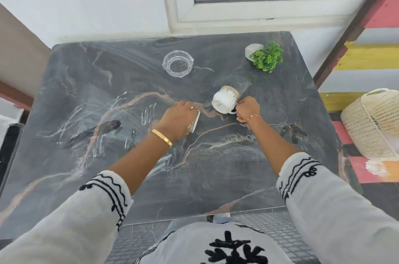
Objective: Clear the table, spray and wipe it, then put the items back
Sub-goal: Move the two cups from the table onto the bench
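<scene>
On the dark marble table (216,166), my right hand (248,110) grips the handle of a white cup (224,100) with a gold rim; the cup is tipped so that its base faces me. My left hand (180,117) holds a white gold-rimmed saucer (195,122) on edge, just left of the cup. A clear glass ashtray (178,63) sits at the back centre. A small green plant in a white pot (266,56) lies on its side at the back right.
A window and white wall stand behind the table. A woven basket (375,123) sits on the striped floor to the right. A striped bench edge runs along the right side. Streaks mark the table's left half.
</scene>
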`<state>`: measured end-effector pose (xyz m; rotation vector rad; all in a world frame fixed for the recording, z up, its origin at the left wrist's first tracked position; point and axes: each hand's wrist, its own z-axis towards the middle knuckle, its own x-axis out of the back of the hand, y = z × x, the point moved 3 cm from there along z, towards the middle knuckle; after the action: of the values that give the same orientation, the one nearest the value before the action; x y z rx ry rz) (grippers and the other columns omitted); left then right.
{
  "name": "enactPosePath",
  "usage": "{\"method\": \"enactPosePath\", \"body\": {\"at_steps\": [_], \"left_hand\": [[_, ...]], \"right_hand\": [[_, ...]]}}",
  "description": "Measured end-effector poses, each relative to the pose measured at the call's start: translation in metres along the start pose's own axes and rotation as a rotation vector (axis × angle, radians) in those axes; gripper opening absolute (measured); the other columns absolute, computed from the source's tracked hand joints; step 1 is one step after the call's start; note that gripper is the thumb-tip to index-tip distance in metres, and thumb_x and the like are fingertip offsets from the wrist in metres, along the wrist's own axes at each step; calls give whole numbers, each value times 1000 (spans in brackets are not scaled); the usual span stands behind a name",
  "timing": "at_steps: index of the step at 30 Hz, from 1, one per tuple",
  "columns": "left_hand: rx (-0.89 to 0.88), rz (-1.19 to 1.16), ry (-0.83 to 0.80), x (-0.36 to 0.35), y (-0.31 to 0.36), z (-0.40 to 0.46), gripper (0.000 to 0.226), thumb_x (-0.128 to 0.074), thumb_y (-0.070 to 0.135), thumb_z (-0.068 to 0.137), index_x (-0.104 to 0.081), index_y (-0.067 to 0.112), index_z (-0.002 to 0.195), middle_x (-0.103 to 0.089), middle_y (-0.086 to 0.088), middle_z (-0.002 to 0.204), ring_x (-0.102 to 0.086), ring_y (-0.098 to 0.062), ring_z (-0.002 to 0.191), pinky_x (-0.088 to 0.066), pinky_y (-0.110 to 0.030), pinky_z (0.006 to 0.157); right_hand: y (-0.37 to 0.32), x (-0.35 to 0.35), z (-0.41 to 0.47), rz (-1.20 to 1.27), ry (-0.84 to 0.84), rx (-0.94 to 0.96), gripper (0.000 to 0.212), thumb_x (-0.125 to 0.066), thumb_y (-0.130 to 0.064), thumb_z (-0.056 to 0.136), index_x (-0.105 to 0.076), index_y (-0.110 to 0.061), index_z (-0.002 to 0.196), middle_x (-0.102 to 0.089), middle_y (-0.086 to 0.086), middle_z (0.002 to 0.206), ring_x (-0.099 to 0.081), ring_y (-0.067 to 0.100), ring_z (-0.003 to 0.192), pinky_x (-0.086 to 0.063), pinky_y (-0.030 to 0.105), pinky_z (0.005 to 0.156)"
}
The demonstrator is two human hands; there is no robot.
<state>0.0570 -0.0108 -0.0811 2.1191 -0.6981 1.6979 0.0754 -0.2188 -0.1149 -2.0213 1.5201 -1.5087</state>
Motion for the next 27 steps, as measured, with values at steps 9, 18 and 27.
{"method": "enactPosePath", "body": {"at_steps": [9, 18, 27], "left_hand": [[190, -513, 232, -19, -26, -22, 75, -77, 21, 65, -43, 7, 130, -50, -14, 127, -46, -33, 116, -37, -38, 102], [684, -1009, 584, -50, -21, -71, 68, -83, 21, 60, -47, 7, 116, -54, -13, 116, -50, -17, 100, -36, -14, 80], [834, -1108, 570, -57, -2, -75, 71, -86, 32, 54, -41, 9, 104, -62, -10, 104, -58, -27, 91, -41, -28, 68]], "right_hand": [[-13, 0, -9, -89, 181, 255, 6, -62, -7, 79, -59, -2, 77, -56, 10, 78, -54, 23, 71, -49, 37, 67], [-16, -12, -47, -196, 221, 426, 12, -56, -7, 82, -58, 3, 88, -62, 19, 88, -57, 32, 80, -43, 37, 68], [-3, -31, -71, -181, 165, 372, 13, -58, -7, 79, -58, 4, 87, -64, 21, 84, -59, 35, 81, -45, 38, 72]]}}
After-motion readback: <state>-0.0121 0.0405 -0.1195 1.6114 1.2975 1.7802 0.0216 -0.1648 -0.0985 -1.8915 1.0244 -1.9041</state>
